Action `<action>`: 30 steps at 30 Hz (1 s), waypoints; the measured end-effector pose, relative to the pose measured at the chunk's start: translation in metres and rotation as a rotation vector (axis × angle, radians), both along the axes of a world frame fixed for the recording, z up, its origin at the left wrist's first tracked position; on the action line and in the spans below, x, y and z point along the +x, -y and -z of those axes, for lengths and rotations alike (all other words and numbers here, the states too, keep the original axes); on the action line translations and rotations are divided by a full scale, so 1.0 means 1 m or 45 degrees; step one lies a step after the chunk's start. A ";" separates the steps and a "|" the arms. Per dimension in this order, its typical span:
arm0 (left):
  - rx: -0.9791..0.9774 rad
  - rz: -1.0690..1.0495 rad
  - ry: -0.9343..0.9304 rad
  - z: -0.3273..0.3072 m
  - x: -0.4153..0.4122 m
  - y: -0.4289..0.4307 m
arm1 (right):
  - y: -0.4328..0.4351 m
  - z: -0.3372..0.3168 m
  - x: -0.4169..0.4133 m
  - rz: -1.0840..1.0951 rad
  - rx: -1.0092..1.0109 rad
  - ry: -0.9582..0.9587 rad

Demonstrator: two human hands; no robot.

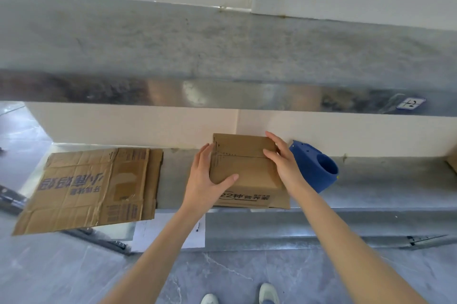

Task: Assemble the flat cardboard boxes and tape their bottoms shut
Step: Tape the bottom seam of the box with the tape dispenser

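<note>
Both your hands are on the box (244, 167) now. It sits on the lower metal shelf (371, 180), pushed far back near the pale wall (123, 125), roughly in the middle of the scene. Your left hand (206, 177) is flat against the box's left side, fingers straight and pointing away from you, thumb spread wide across the top near the front edge. Your right hand (284, 160) lies over the far right corner, fingers stretched out and thumb resting on top. Neither hand is curled; both are pressing flat on the cardboard.

Across the top of the box a seam runs left to right, where two flaps meet. The near face carries dark print. I cannot tell whether the wider cardboard at its foot is a flap or part of that side.

Just right of the box, close to your right wrist, stands a blue tape dispenser (314, 167) with its round opening facing right. Well to the left lies a stack of flat cardboard (86, 187), creased and printed, overhanging the shelf's near edge.

Above, the upper shelf (222, 56) spans the view, with a small label (410, 103) on its front lip at the right. A white sheet of paper (170, 232) hangs below the lower shelf's edge. Your shoes (269, 292) show on the grey floor (247, 274).
</note>
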State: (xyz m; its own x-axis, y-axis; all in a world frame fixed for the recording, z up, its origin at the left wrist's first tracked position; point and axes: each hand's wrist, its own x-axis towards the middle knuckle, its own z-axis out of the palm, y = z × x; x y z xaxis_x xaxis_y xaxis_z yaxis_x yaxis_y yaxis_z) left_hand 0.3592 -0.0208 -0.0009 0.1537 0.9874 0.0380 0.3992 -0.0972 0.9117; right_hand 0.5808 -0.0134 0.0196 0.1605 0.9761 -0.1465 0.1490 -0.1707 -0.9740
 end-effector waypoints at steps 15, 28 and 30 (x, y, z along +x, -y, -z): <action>0.009 -0.933 -0.098 -0.004 0.054 0.052 | -0.037 -0.005 0.056 -0.732 0.129 0.492; 0.083 -1.119 0.082 -0.005 0.119 0.066 | -0.039 -0.001 0.074 -0.934 0.190 0.413; 0.055 -1.063 0.150 -0.003 0.113 0.062 | -0.038 0.002 0.074 -0.913 0.198 0.434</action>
State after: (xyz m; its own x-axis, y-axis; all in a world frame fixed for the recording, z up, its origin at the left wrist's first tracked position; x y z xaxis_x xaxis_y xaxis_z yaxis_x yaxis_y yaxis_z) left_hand 0.4724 -0.0832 0.0022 -0.6334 0.7723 0.0486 0.2581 0.1516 0.9542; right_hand 0.6545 0.0248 0.0179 -0.5010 0.8636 -0.0565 0.4637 0.2127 -0.8601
